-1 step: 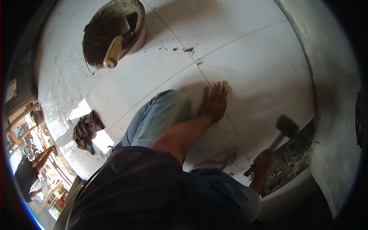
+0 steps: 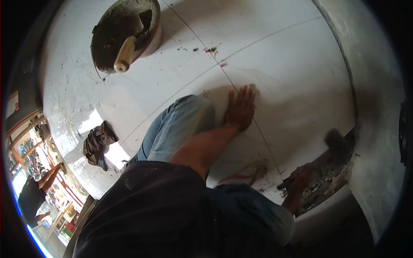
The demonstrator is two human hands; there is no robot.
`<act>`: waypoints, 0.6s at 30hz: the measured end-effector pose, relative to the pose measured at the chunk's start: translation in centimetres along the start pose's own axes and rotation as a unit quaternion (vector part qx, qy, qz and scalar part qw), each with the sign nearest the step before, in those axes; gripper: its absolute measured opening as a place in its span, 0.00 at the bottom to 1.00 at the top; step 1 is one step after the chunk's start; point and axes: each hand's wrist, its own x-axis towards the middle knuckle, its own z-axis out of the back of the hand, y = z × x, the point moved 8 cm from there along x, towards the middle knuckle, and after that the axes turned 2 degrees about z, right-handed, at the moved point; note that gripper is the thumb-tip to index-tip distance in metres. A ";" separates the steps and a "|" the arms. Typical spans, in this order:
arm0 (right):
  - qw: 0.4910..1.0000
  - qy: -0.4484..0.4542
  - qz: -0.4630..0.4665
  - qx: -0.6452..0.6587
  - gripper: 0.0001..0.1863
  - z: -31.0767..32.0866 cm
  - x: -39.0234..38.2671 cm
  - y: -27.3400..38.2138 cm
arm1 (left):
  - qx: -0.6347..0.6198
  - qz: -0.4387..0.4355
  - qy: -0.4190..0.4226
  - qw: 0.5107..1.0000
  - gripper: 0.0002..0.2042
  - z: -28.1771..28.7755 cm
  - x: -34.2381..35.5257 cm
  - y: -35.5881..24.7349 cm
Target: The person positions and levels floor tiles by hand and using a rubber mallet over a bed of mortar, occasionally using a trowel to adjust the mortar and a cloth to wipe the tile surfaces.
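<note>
My left hand (image 2: 240, 112) lies flat with its fingers stretched out on the large white floor tiles (image 2: 297, 81), across a thin joint line. In my right hand (image 2: 302, 175) is the handle of a black-headed mallet (image 2: 336, 141), blurred by motion. The mallet head hangs near the tile edge, over or beside a strip of dark rubble (image 2: 320, 191); whether it touches anything I cannot tell. My bent knee in faded jeans (image 2: 189, 114) is beside my left forearm.
A bucket of wet mortar (image 2: 155, 41) stands at the far left, holding a wooden-handled trowel (image 2: 125, 53). A crumpled dark cloth (image 2: 99, 144) lies left of my knee. Along the right runs a grey wall (image 2: 378, 124). Another person (image 2: 32, 198) is at the left edge. Mortar crumbs (image 2: 211, 50) dot the tiles.
The mallet head has swung to the right and slightly down, toward the rubble strip, with my right hand shifting a little rightward. My left hand stays flat on the tiles.
</note>
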 end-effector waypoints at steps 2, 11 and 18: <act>0.950 -0.073 -0.069 0.295 0.10 2.4 1.1 1.6 | 0.021 0.112 -0.027 0.993 0.31 0.2 1.5 2.3; 0.830 -0.010 -0.186 0.526 0.25 2.7 -1.7 3.9 | 0.002 0.311 -0.079 0.947 0.36 2.1 3.1 6.0; 0.945 0.137 -0.112 0.276 0.29 -2.9 -2.4 3.5 | -0.023 0.126 0.018 0.992 0.37 0.2 -1.5 0.8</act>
